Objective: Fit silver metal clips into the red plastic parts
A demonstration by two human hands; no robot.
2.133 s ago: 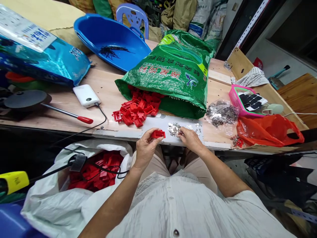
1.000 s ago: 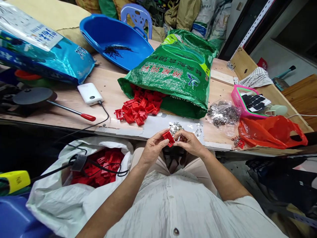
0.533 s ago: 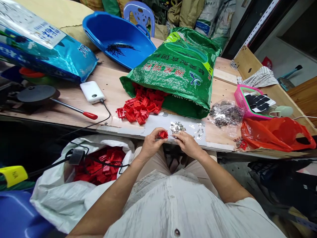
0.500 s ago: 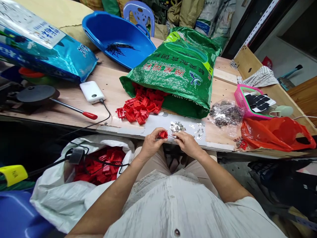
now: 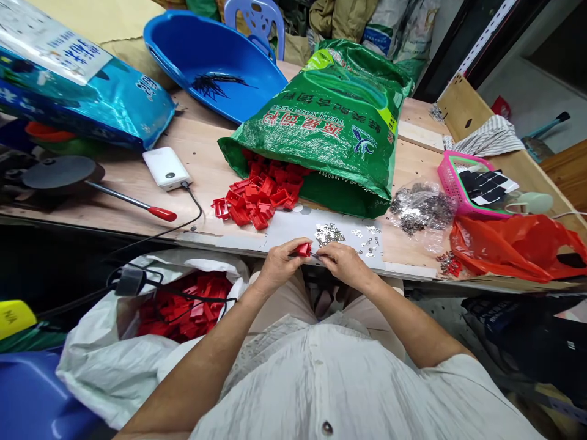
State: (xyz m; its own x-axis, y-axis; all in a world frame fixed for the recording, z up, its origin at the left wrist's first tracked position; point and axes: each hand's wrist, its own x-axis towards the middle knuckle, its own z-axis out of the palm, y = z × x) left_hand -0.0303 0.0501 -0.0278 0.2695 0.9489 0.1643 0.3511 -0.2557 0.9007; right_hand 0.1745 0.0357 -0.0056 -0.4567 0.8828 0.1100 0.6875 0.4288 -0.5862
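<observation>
My left hand is closed round a small red plastic clip at the table's front edge. My right hand is pinched right against that clip, holding something tiny that I cannot make out. Just beyond the fingers lies a scatter of small shiny metal pieces on a grey card sheet. A heap of red clips spills from the mouth of a green woven sack.
A white bag of red clips stands by my left knee. On the table are a blue basin, a white power bank, a red-tipped lever, a clear bag of metal parts, a pink basket and an orange bag.
My right hand left the metal pieces and came to the red clip in my left hand. Both hands lifted the clip, then lowered it back to the table edge.
</observation>
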